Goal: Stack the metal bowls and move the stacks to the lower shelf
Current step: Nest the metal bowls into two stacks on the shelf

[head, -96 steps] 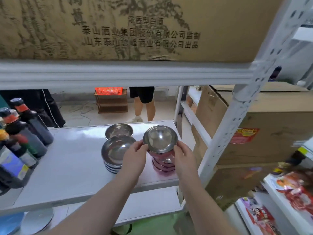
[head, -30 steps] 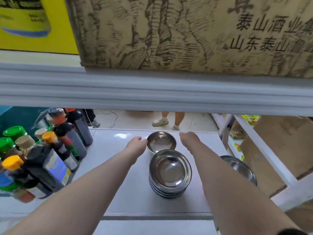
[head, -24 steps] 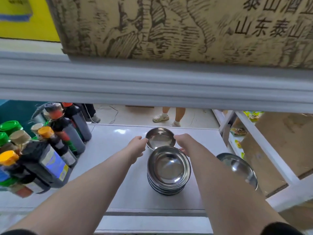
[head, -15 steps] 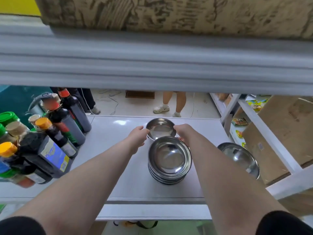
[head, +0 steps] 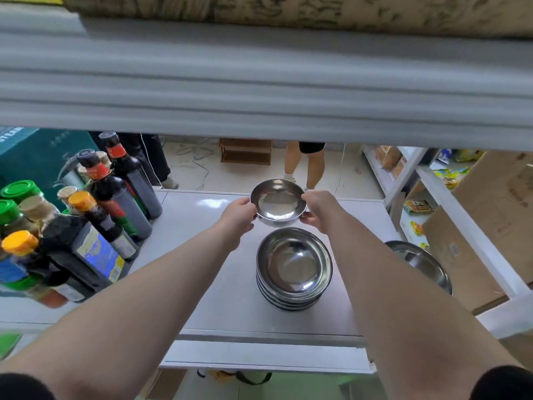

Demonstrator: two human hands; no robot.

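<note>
- Your left hand [head: 239, 216] is curled around the left rim of a small metal bowl [head: 278, 202], fingers closed on its edge.
- Your right hand [head: 317, 210] grips the same bowl on the opposite rim, thumb on top and fingers tucked beneath.
- The bowl sits level between your hands, open side up, over the far part of the white shelf [head: 230, 301]; whether it is lifted clear of the shelf cannot be told.
- Just nearer to you than that bowl stands a stack of bowls [head: 294, 268], several nested together, resting on the shelf.
- A further bowl [head: 418, 262] shows at the shelf's right edge, partly hidden behind your right forearm.
- On the left of the shelf stands a crowd of dark sauce bottles [head: 95, 226] with red, orange and green caps.
- A grey shelf beam [head: 259, 90] runs across above, with a printed cardboard box [head: 288, 10] on it.
</note>
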